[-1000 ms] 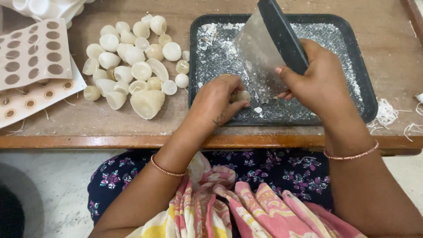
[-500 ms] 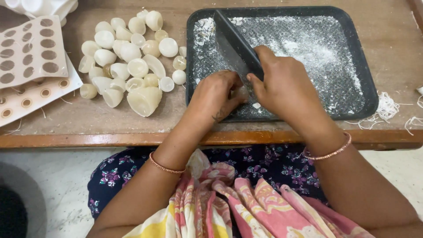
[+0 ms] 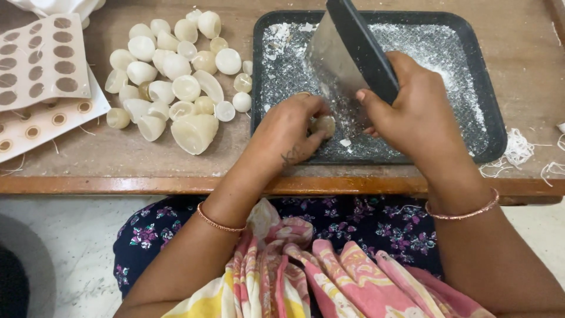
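Left hand at frame centre, fingers curled around a small pale round piece on the dark tray. Right hand closed on the black handle of a broad metal blade, raised just above that piece. Heap of pale shells on the wooden table, upper left

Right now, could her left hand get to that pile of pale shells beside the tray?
Probably yes. The left hand pinches a small piece in the tray, and the pile of shells lies uncovered on the table just to its left. It would likely have to set the piece down first.
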